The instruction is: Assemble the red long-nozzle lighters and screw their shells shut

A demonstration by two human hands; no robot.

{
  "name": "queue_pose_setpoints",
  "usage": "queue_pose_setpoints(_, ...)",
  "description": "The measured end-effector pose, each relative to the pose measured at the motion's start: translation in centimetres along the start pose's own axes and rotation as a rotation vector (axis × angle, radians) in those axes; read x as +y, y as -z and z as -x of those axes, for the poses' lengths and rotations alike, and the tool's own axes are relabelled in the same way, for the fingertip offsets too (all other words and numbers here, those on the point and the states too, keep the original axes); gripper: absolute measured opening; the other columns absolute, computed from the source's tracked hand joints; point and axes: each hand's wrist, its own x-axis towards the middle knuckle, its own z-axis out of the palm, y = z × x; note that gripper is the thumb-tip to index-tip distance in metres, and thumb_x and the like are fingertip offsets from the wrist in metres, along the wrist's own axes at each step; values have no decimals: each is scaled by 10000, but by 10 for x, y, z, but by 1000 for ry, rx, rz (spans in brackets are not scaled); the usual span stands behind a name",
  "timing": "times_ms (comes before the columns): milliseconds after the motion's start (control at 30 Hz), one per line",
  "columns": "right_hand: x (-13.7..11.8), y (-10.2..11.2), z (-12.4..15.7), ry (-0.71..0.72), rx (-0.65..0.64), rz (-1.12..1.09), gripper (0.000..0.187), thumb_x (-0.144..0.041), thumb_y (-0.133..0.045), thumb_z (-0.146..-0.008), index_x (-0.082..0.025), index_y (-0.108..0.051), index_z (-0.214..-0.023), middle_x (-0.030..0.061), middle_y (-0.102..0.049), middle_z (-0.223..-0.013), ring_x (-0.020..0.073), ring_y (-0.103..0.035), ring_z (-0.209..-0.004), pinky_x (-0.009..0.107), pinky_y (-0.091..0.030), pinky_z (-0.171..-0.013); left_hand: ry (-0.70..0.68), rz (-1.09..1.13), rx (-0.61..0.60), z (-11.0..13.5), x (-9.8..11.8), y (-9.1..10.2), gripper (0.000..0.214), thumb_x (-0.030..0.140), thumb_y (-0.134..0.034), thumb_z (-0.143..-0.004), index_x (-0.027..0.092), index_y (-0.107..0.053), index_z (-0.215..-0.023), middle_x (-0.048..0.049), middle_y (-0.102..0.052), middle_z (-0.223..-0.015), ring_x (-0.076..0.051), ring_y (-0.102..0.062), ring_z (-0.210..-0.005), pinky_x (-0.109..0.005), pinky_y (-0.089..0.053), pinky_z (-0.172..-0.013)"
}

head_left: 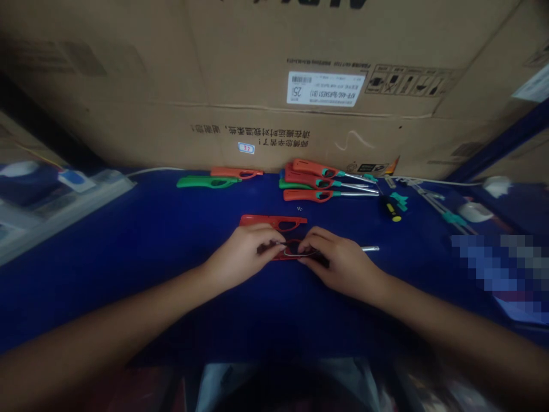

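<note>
My left hand [244, 252] and my right hand [338, 260] meet over a red lighter body [293, 250] lying on the blue table [150, 246]. Both hands pinch it, fingers closed on its middle, where a thin wire loop shows. The lighter's metal tube [369, 249] sticks out to the right past my right hand. Just behind my hands lies a separate red lighter shell [272, 221], flat on the table.
At the back lie a green shell [208, 182], an orange shell [235, 172] and several assembled red lighters [321, 182]. A yellow-black screwdriver [392, 210] and teal parts sit right. A large cardboard box [274, 86] walls off the back.
</note>
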Motion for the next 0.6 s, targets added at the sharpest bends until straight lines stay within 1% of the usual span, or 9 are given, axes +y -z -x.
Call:
queue_pose_setpoints(133,1,0,0,0,-3,-4,69,-173,-608,-918,-199,-611,-982,37,-646,-1007,156,-647,-808,294,-516,-717,-8,-3,0,0,-1,0,77,114,-692,-864,175,-736,-882,4,-689,-784,-90,-607,-633,-185,-500,-594)
queue_pose_setpoints(400,1,0,0,-35,-11,-76,88,-143,-625,-892,-202,-614,-956,16,-646,-987,135,-649,-800,269,-503,-721,6,9,-7,0,0,0,66,123,-693,-870,170,-737,-886,2,-692,-791,-87,-609,-630,-188,-496,-596)
queue_pose_setpoints(600,-1,-2,-1,-52,-19,17,60,-221,-631,-908,-198,-597,-952,26,-647,-980,157,-660,-797,291,-505,-706,0,6,-4,0,-1,-1,69,130,-690,-870,172,-739,-895,1,-690,-779,-91,-606,-623,-191,-495,-590)
